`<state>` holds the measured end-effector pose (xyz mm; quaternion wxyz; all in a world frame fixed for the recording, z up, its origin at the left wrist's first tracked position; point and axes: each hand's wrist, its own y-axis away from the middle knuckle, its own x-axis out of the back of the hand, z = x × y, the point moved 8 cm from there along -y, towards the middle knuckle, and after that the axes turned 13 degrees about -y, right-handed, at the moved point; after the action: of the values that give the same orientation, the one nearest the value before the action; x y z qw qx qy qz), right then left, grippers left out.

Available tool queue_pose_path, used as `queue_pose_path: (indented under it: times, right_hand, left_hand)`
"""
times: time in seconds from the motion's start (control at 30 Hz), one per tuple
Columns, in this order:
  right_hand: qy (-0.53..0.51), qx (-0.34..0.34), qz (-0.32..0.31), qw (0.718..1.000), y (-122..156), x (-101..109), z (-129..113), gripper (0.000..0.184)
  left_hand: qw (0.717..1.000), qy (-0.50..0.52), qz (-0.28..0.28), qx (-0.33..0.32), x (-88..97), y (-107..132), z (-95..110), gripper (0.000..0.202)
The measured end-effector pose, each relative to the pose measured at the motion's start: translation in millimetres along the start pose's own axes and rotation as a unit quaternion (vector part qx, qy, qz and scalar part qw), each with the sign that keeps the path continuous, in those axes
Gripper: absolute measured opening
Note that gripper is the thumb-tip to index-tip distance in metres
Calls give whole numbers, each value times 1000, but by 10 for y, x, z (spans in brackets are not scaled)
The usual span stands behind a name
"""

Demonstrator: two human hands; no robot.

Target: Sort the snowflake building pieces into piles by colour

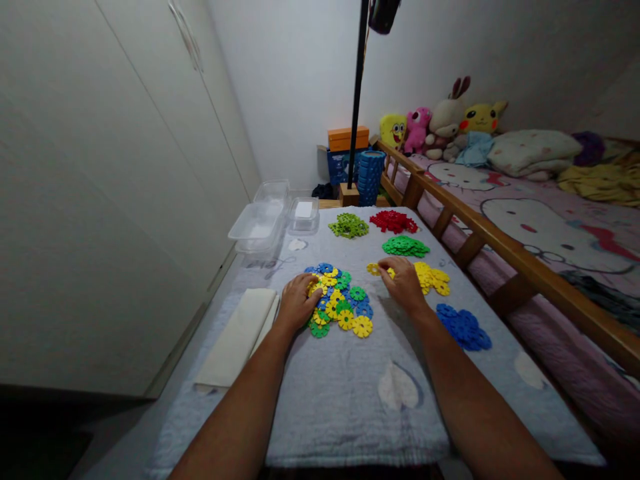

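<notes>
My left hand (299, 300) rests at the left side of a mixed pile of notched plastic discs (336, 310) in yellow, blue and green. Its fingers curl over a yellow disc there. My right hand (401, 281) is closed in a pinch on a yellow disc (373, 269), held between the mixed pile and the yellow pile (434, 277). Another yellow disc shows partly behind its fingers. Right of the forearm lies a blue pile (464, 327). Farther back are a green pile (406, 246), a red pile (393, 221) and a light green pile (349, 226).
Clear plastic containers (257, 223) stand at the table's back left, with a smaller lidded box (304, 215) beside them. A folded cream cloth (240, 337) lies left of my left arm. A wooden bed rail (475, 230) runs along the right; a black pole (356, 100) rises behind the table.
</notes>
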<state>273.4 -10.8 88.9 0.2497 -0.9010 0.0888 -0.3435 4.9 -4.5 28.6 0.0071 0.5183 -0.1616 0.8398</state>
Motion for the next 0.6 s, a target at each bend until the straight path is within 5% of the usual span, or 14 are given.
queue_pose_path:
  times: [0.23,0.43,0.6]
  right_hand:
    - [42,-186,109,976,-17,759,805,20]
    - [53,-276,151,948,137,1083,1260,22]
    - [112,-327,154,925,227,1199,1395,20]
  left_hand:
    - [1000,1,3,2,-5,-2,-13,28]
    - [1000,6,5,-6,-16,-12,-15,28]
    - [1000,5,-1,-9,-40,-16,-32,30]
